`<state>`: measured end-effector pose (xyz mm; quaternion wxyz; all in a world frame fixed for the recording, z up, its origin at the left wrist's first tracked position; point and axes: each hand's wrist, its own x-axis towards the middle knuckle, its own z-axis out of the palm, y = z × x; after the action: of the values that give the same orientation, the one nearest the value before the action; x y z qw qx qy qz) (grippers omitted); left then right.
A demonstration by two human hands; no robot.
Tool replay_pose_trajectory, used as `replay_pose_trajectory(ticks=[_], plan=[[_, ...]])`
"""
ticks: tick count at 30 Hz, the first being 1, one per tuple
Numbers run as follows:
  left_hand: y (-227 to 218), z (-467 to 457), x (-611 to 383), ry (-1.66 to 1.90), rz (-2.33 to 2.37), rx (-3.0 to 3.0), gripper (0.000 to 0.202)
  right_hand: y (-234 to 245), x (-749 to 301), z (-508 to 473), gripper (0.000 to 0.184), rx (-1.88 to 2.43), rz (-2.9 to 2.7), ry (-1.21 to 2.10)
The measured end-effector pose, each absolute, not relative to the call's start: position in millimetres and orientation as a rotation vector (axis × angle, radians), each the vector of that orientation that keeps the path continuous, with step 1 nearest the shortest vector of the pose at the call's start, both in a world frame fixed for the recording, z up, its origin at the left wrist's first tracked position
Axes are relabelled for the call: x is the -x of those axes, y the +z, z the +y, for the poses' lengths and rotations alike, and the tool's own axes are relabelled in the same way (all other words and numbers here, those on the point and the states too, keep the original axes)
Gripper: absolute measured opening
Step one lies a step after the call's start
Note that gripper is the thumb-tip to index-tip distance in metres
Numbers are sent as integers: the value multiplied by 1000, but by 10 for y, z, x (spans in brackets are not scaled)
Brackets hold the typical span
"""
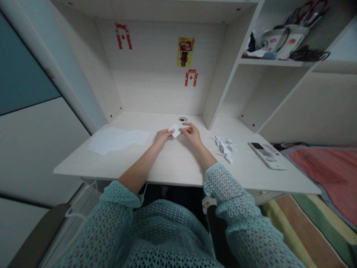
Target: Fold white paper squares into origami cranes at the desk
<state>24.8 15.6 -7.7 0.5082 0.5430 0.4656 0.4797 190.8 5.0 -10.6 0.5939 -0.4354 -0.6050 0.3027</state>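
Note:
A small folded piece of white paper [175, 130] lies between both hands at the middle back of the pale wooden desk [178, 167]. My left hand [163, 136] pinches its left edge with closed fingers. My right hand [191, 134] grips its right edge, fingers curled over it. Both forearms reach forward from teal knit sleeves.
Loose white paper sheets [115, 140] lie on the desk's left. Folded white paper figures [226, 146] sit to the right, and a remote control [267, 155] further right. A cable hole [182, 119] is behind the hands. A shelf holds mugs [281, 42] and scissors. A striped blanket [320, 219] lies at right.

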Motion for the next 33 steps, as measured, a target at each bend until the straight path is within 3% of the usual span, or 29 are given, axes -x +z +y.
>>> replay_pose_trajectory(ticks=[4, 13, 27, 33], plan=[[-86, 181, -247, 1161, 1084, -1244, 38, -118, -1899, 67, 39, 906, -1370, 802], [-52, 160, -281, 1115, 1007, -1185, 39, -101, -1976, 110, 24, 975, -1356, 682], [-48, 167, -287, 1177, 990, -1112, 34, 17, -1895, -61, 49, 948, -1585, 691], [-6, 121, -286, 1140, 976, -1092, 33, 12, -1931, -31, 43, 948, -1576, 685]])
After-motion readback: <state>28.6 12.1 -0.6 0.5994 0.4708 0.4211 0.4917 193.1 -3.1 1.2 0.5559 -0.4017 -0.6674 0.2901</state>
